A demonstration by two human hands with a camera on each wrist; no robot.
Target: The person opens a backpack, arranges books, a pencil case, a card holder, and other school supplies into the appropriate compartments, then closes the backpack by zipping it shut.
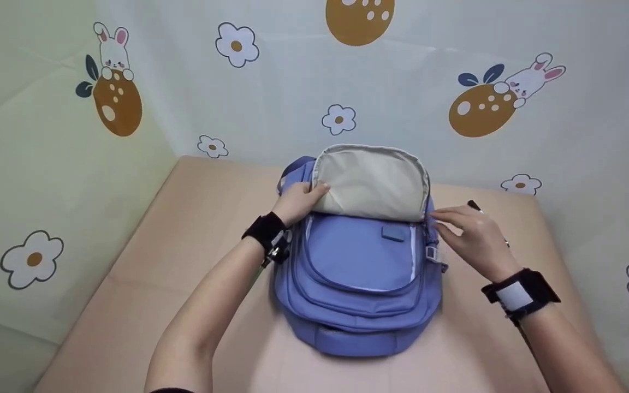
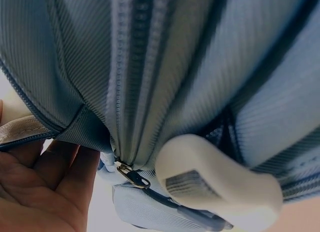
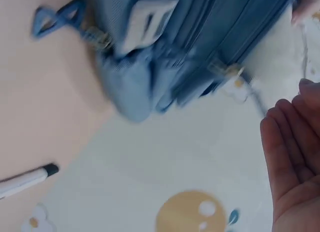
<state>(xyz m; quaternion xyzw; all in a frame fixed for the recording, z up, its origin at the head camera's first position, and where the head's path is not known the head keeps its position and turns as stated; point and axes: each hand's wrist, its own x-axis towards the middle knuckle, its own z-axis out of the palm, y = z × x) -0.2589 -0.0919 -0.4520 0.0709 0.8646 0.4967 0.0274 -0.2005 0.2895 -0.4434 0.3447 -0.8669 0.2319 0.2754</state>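
Observation:
A blue backpack (image 1: 358, 305) lies on the surface with its front pocket flap (image 1: 372, 180) folded back, beige lining showing. My left hand (image 1: 301, 202) grips the flap's left edge, thumb over the lining; in the left wrist view its other fingers (image 2: 75, 167) lie beneath the fabric. At the bag's right side is my right hand (image 1: 470, 234). In the right wrist view a zipper pull (image 3: 255, 95) stretches from its slider to that hand's fingertips, which pinch it; the exact contact is partly hidden. A blue inner panel with a small dark label (image 1: 393, 233) shows inside the pocket.
A white pen with a black end (image 3: 30, 179) lies on the table (image 1: 150, 240) beyond my right hand. A white plastic buckle (image 2: 215, 177) sits on the bag's side. Patterned cloth walls (image 1: 282, 87) stand behind and beside the table.

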